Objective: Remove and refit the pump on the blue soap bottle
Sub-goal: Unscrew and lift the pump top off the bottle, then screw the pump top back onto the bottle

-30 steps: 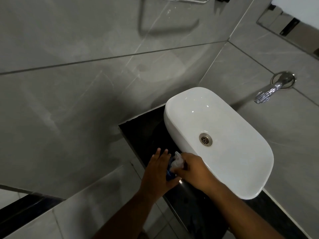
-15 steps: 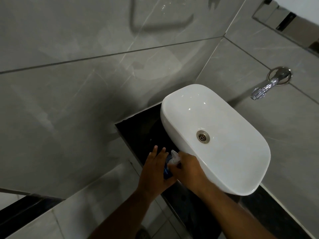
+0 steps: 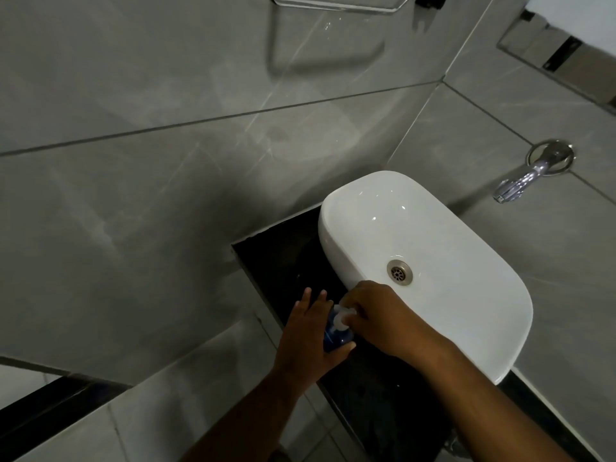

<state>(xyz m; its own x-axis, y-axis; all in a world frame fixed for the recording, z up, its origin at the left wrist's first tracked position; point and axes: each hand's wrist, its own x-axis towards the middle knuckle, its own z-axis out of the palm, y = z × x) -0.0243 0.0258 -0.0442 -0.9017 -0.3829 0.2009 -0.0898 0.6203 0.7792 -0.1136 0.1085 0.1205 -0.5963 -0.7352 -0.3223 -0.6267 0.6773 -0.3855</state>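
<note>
The blue soap bottle [image 3: 335,336] stands on the black counter [image 3: 286,261] just left of the white basin. My left hand [image 3: 308,331] wraps around the bottle's body from the left, its fingers stretched past the far side. A white pump [image 3: 341,317] sits on top of the bottle. My right hand [image 3: 376,313] comes in from the right and its fingertips pinch the pump head and collar. Most of the bottle is hidden by both hands.
A white oval basin [image 3: 466,295] with a metal drain [image 3: 399,272] fills the counter's right part. A chrome tap [image 3: 526,176] juts from the tiled wall at the right. A metal towel rail [image 3: 333,3] hangs on the wall at the top.
My right hand has shifted its grip on the pump, whose white head now shows lower and more turned toward me. The left hand keeps its hold on the bottle.
</note>
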